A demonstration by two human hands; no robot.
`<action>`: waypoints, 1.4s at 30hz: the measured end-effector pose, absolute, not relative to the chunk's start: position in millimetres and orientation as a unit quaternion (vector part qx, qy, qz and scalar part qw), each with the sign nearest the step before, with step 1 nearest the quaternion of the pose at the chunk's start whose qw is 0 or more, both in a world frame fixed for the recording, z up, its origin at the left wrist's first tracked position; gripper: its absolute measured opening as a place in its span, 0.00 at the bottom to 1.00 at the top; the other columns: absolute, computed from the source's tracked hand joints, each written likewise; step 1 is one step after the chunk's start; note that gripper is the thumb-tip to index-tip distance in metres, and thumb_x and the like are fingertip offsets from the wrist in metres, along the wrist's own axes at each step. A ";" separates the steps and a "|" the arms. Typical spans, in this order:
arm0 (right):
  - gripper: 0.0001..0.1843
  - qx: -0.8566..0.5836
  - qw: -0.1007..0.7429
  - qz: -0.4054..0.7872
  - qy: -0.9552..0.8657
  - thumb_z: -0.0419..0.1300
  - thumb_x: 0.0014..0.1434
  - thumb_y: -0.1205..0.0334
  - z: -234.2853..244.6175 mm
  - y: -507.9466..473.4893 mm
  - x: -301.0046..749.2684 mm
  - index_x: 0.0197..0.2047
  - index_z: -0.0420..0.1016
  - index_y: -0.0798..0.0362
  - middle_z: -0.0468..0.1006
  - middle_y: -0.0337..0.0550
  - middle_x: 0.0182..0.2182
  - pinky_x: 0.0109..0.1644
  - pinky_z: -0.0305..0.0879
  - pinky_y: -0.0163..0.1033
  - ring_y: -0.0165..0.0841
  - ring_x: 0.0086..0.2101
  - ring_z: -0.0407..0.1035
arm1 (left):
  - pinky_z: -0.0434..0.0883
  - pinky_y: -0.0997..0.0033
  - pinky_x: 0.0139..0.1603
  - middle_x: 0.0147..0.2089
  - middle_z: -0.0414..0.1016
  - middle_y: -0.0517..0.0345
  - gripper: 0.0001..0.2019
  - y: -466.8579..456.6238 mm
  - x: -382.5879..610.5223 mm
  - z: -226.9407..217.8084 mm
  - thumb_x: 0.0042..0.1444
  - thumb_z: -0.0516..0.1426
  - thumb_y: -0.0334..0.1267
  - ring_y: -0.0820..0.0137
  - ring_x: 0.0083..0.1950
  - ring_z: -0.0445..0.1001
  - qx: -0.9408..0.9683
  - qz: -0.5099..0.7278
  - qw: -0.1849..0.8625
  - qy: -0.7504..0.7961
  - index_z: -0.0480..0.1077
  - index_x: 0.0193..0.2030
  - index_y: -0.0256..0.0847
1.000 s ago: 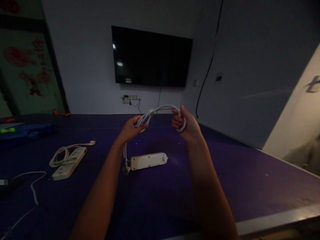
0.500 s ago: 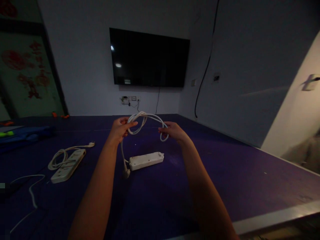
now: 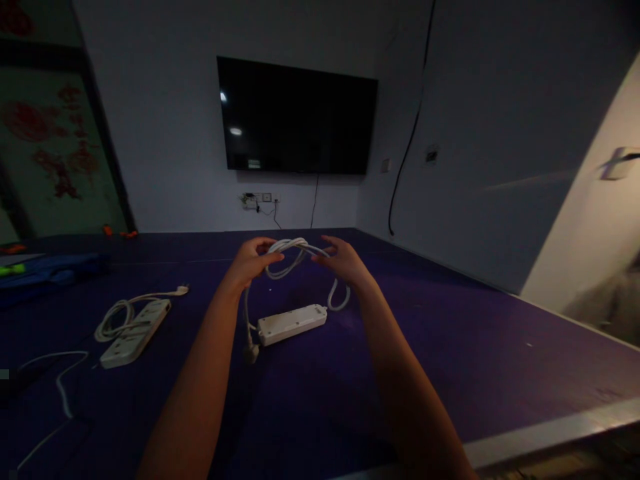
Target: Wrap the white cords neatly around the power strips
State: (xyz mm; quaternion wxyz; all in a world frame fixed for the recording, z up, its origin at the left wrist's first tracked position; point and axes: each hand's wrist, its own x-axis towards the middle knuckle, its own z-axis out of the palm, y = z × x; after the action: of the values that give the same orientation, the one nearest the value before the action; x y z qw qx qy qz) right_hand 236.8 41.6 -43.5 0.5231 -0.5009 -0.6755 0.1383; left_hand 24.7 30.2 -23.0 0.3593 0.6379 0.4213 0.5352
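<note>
Sagging lower than before, white cable loop (image 3: 339,309)

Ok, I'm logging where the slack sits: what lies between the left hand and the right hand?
In the head view, the white cord lies there, bunched into a loop by the left hand and running across to the right hand.

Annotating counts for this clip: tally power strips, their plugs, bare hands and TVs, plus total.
Power strips: 2 (middle strip, left strip)
Power-strip plugs: 2 (near plug, far plug)
Bare hands: 2 (left hand, right hand)
TVs: 1 (wall TV)
Total: 7
</note>
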 end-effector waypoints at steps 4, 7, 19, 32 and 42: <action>0.36 -0.434 0.527 0.016 -0.731 0.66 0.46 0.58 -37.1 35.4 231.9 0.58 0.64 0.53 0.69 0.54 0.53 0.49 0.64 0.43 0.39 0.46 0.68 | 0.57 0.79 0.23 0.33 0.72 0.58 0.17 26.2 32.6 -23.6 0.38 0.64 0.31 0.79 0.24 0.63 0.703 0.508 0.320 0.381 0.73 0.39 0.37; 0.26 -0.378 0.501 0.020 -0.778 0.62 0.50 0.61 -33.3 30.7 229.4 0.54 0.69 0.53 0.74 0.49 0.47 0.48 0.63 0.40 0.36 0.45 0.69 | 0.60 0.78 0.26 0.34 0.72 0.56 0.18 23.2 35.8 -23.0 0.38 0.65 0.32 0.77 0.28 0.66 0.722 0.499 0.310 0.365 0.73 0.40 0.36; 0.10 -0.449 0.545 -0.006 -0.708 0.52 0.57 0.60 -30.8 27.7 225.0 0.35 0.73 0.51 0.76 0.38 0.26 0.30 0.60 0.32 0.31 0.27 0.69 | 0.57 0.79 0.19 0.34 0.72 0.57 0.23 17.4 30.5 -17.9 0.37 0.67 0.37 0.80 0.22 0.63 0.721 0.458 0.435 0.285 0.69 0.42 0.36; 0.15 -0.454 0.605 0.004 -0.654 0.56 0.54 0.52 -26.8 26.3 238.9 0.35 0.77 0.55 0.78 0.42 0.27 0.32 0.61 0.33 0.33 0.29 0.71 | 0.47 0.78 0.17 0.19 0.58 0.68 0.14 23.4 41.2 -24.1 0.49 0.60 0.45 0.82 0.16 0.50 0.708 0.477 0.422 0.304 0.71 0.35 0.36; 0.21 -0.512 0.496 -0.145 -0.686 0.61 0.48 0.44 -20.6 13.3 244.9 0.34 0.78 0.53 0.77 0.43 0.26 0.31 0.58 0.35 0.33 0.28 0.69 | 0.47 0.77 0.18 0.14 0.59 0.68 0.19 30.2 30.3 -21.7 0.34 0.66 0.50 0.81 0.17 0.52 0.696 0.539 0.289 0.377 0.71 0.23 0.36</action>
State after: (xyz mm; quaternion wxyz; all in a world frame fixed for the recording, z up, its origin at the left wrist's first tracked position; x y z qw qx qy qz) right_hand 244.9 13.3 -20.6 0.4957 -0.5118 -0.6864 -0.1454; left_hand 30.3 30.2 -21.7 0.2886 0.6962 0.3766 0.5387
